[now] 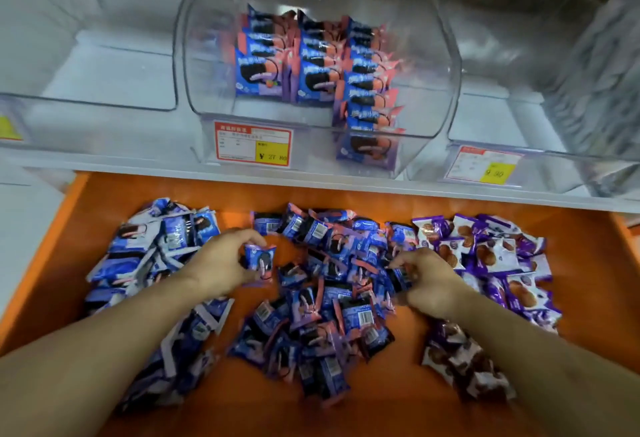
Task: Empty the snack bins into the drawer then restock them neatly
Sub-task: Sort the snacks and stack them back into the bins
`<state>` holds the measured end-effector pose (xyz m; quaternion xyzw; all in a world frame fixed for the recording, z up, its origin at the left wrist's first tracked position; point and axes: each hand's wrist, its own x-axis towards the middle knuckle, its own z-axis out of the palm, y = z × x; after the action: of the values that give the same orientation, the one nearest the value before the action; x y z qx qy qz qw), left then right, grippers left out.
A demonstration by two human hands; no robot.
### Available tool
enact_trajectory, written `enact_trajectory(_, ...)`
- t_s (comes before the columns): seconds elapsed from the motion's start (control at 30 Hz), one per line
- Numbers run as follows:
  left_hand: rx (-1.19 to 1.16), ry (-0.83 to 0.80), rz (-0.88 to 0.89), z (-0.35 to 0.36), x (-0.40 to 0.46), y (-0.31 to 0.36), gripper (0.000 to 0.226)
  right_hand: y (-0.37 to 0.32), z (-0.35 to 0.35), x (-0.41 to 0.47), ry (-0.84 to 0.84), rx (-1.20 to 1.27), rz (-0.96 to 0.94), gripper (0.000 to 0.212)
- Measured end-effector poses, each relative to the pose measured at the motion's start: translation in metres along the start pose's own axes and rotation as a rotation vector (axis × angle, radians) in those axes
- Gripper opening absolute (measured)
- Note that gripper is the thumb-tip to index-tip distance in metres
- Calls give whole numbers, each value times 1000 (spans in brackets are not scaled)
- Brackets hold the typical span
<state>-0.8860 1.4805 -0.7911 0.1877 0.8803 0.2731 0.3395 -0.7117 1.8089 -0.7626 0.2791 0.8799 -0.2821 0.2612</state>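
Note:
An orange drawer (346, 191) lies open below the shelf, holding loose snack packets. In its middle is a heap of blue-and-pink cookie packets (329, 298). My left hand (225, 263) holds one such cookie packet (260, 260) upright between thumb and fingers, just left of the heap. My right hand (429, 281) pinches another dark packet (400, 275) at the heap's right edge. Above, the clear middle bin (446, 56) holds neat rows of the same blue-and-pink packets (311, 62).
Blue-and-white packets (156, 256) pile at the drawer's left, purple biscuit packets (495, 256) at its right, brown ones (460, 360) nearer me. Clear bins stand on the shelf at left (104, 104) and right (519, 159), with price labels (252, 142) on the fronts.

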Motion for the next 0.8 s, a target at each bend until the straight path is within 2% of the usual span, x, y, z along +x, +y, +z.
enact_trajectory(0.1, -57, -44, 28, -27, -22, 31, 53, -38, -25, -28, -74, 106, -40, 55)
enact_trajectory(0.23, -100, -49, 103, -64, -69, 85, 50, -98, -57, -82, -55, 167, -249, 55)
enact_trajectory(0.33, -186, 22, 162, -84, -110, 128, 48, -128, -77, -123, 36, 298, -424, 54)
enact_trajectory(0.43, -352, 106, 202, -99, -147, 164, 45, -144, -85, -152, 118, 477, -534, 62)
enact_trajectory(0.53, -510, 212, 203, -106, -168, 184, 43, -152, -90, -168, 199, 584, -597, 57)
enact_trajectory(0.63, -596, 229, 209, -108, -172, 194, 43, -161, -95, -181, 215, 548, -636, 51)
enact_trajectory(0.73, -598, 224, 224, -111, -166, 197, 43, -168, -104, -183, 326, 493, -653, 47)
enact_trajectory(0.8, -573, 245, 234, -114, -160, 196, 45, -167, -115, -173, 406, 610, -634, 34)
